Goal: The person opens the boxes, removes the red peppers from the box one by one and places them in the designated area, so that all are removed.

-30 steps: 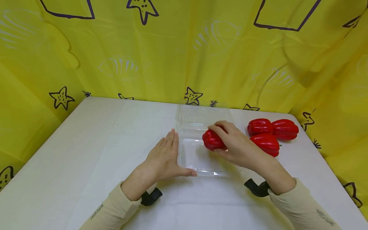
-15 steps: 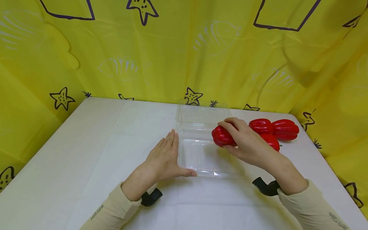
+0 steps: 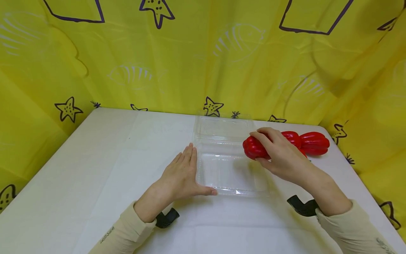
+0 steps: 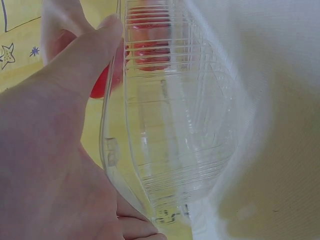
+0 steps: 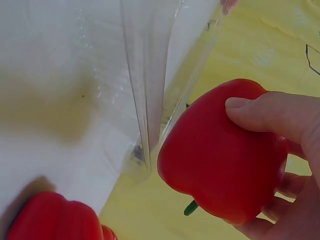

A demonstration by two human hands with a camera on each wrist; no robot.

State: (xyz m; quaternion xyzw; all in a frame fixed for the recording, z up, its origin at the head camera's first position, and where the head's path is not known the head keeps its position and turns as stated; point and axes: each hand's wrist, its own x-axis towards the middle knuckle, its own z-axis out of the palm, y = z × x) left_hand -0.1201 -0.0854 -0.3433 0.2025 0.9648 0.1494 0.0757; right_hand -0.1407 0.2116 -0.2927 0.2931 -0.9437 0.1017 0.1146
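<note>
My right hand (image 3: 280,155) grips a red bell pepper (image 3: 254,148) above the right side of a clear plastic clamshell box (image 3: 231,173). In the right wrist view the thumb lies across the bell pepper (image 5: 220,155), its fingers curl round the far side, and a short green stem points down. Flat against the box's left edge rests my left hand (image 3: 180,176), fingers straight, thumb along the front rim. The left wrist view shows that thumb beside the box's clear ribbed wall (image 4: 175,115). The box's lid (image 3: 223,127) is folded back.
More red bell peppers (image 3: 314,143) lie at the table's right, one partly hidden behind my right hand. A white cloth covers the table (image 3: 127,158). Behind it hangs a yellow curtain (image 3: 177,63) with drawn stars and fish.
My right hand has moved to the right with the bell pepper, from over the middle of the box to its right side. The left hand has stayed in place.
</note>
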